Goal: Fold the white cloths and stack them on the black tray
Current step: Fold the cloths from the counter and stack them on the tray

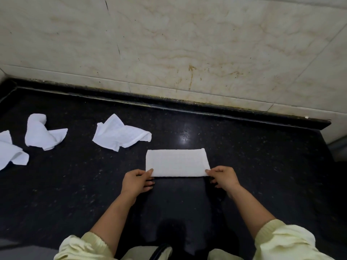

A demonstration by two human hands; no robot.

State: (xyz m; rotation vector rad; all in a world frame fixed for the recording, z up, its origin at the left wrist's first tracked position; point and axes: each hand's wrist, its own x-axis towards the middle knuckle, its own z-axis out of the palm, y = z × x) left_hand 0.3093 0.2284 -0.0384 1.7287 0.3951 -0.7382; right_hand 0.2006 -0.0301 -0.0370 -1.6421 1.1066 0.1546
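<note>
A white cloth [177, 163] lies folded into a flat rectangle on the black counter, just ahead of me. My left hand [138, 182] pinches its near left corner, and my right hand [223, 177] pinches its near right corner. Three crumpled white cloths lie to the left: one [121, 133] in the middle, one [42, 133] further left, and one [10, 152] cut off by the left edge. No black tray is in view.
The black speckled counter [244, 166] ends at a raised black lip [169, 106] against a stained marble wall [187, 44]. The counter's right end drops off near the frame's right side [332, 147].
</note>
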